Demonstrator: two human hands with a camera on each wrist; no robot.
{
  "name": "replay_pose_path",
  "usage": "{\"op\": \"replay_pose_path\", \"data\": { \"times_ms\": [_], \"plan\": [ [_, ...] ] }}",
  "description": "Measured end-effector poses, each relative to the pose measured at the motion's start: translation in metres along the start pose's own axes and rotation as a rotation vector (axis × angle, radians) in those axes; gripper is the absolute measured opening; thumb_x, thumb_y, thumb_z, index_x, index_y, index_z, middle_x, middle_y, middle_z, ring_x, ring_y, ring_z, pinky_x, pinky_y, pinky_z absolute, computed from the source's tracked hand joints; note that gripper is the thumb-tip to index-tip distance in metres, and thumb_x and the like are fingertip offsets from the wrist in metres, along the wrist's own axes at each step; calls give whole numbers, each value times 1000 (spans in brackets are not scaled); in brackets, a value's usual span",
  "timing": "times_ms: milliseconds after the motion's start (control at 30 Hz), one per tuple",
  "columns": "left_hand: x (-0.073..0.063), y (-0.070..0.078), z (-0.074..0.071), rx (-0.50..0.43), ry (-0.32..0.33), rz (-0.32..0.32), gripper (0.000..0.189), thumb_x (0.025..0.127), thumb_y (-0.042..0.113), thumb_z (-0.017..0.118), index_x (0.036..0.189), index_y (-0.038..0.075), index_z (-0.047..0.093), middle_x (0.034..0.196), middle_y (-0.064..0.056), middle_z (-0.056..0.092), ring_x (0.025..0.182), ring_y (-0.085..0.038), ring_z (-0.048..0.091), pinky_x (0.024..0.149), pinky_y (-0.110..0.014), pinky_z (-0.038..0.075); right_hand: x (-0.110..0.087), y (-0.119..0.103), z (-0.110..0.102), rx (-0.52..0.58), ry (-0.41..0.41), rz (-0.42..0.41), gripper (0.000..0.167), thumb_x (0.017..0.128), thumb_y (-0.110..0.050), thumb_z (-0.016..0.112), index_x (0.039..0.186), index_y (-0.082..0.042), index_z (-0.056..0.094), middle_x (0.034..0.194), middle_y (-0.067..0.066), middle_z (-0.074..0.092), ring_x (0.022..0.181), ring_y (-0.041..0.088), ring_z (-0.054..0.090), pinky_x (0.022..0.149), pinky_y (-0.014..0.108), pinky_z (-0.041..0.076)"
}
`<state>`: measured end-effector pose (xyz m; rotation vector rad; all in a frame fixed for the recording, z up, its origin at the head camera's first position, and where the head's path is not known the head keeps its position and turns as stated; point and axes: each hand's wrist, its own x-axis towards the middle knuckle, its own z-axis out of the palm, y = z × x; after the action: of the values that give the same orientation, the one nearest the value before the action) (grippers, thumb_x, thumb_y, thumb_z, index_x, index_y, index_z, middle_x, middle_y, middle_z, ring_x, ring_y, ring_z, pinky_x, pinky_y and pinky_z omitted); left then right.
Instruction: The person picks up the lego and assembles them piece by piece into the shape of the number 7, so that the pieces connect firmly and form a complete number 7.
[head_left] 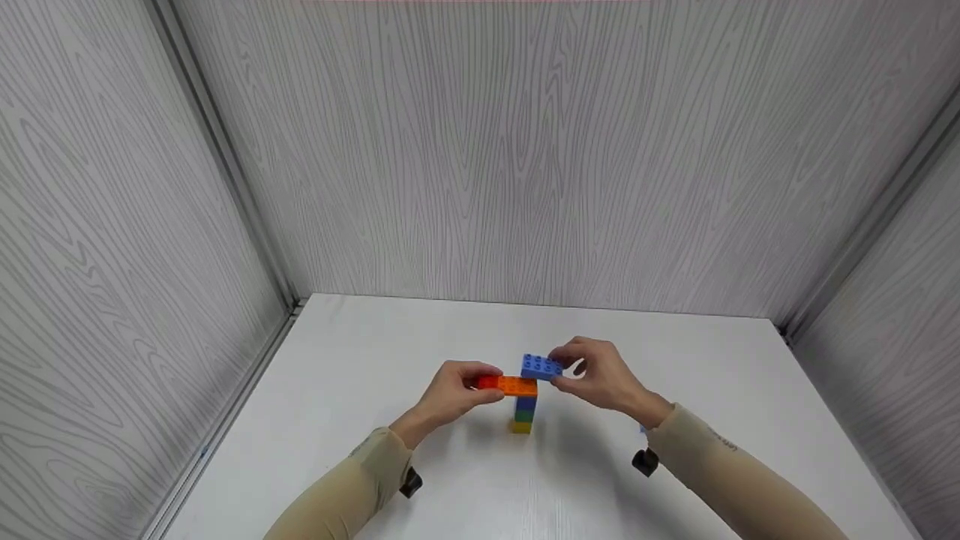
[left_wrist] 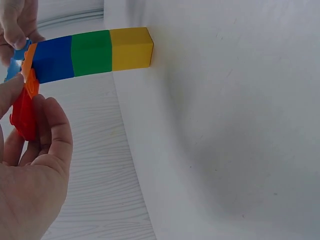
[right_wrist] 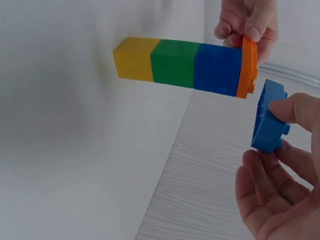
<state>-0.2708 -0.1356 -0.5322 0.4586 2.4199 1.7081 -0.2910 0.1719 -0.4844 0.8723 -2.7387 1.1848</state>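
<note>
A tower of toy building blocks stands on the table: a yellow block (right_wrist: 134, 59) at the bottom, a green block (right_wrist: 175, 62) over it, then a dark blue block (right_wrist: 218, 69). Across its top lies a flat orange brick (head_left: 519, 386), reaching out to the left. My left hand (head_left: 451, 394) pinches a red brick (left_wrist: 24, 114) at the orange brick's left end; its fingers partly hide how the two join. In my right hand (head_left: 601, 376), thumb and fingers pinch a lighter blue studded brick (right_wrist: 270, 116). It is tilted, just above the orange brick's right end and apart from it.
The white table (head_left: 360, 352) is bounded by a wood-grain back panel (head_left: 480, 165) and side panels. A small light blue piece (head_left: 643, 430) shows beside the right sleeve, mostly hidden. Dark wrist-camera blocks (head_left: 645, 462) hang under both forearms.
</note>
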Motion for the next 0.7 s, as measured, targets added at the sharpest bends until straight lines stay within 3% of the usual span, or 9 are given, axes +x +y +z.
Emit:
{"op": "replay_pose_path", "data": {
  "times_ms": [300,400,533,700],
  "plan": [
    [1,3,-1,5,0,8,35,100,22,87,134,15,83,128,-8,81,105,-19,68,94,-27,62,10,-20,12,-43,-61,-96,29,97,-27,88,124,-16,86,114,1,82,104,19,73,86,30,64],
    [1,4,0,-1,-7,25,34,99,22,88,133,15,83,127,-8,82,104,-18,69,95,-28,63,13,-23,17,-48,-75,-112,30,98,-30,88,125,-16,86,116,2,82,104,22,74,86,28,62],
    [1,4,0,-19,-18,40,34,99,21,88,132,14,83,125,-7,83,102,-17,69,94,-26,63,17,-26,23,-41,-84,-137,30,99,-30,88,125,-15,85,117,3,82,106,30,76,87,35,64],
    [1,1,-1,-42,-22,48,33,99,19,88,131,12,82,120,-8,82,99,-17,69,91,-23,63,22,-29,29,-39,-92,-153,30,99,-27,88,125,-15,85,118,3,82,109,29,77,88,39,65]
  ]
}}
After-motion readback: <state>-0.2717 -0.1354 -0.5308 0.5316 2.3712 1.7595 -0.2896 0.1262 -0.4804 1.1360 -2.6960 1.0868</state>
